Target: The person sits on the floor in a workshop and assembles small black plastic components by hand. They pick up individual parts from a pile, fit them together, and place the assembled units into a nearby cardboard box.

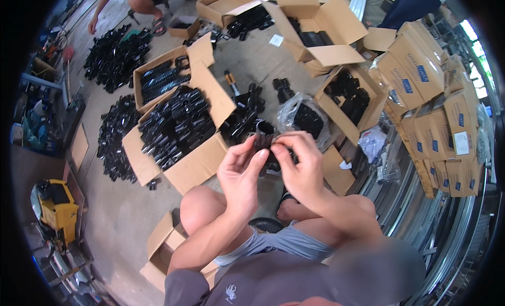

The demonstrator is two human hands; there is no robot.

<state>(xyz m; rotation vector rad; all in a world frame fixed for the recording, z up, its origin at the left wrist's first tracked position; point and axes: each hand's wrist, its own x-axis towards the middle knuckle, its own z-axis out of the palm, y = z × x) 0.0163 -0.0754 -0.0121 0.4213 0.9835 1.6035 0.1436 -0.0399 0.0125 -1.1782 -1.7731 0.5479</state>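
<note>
Between my hands, in front of my knees, is a short black hollow part (264, 129) with a round opening facing up. My left hand (239, 172) pinches its lower left side between thumb and fingers. From the other side, the fingertips of my right hand (300, 158) close at its lower right edge; whether they also hold a smaller piece is too small to tell. Just beyond lies a loose pile of black parts (239, 119). A clear plastic bag (294, 108) with small black pieces is to the right of it.
An open carton (197, 166) heaped with black parts stands left of my hands. More black heaps (117, 56) lie farther left. Open cartons (344, 37) stand at the back and right. Stacked cartons (415, 69) and long metal profiles (421, 222) line the right. Another person (144, 3) sits at far left.
</note>
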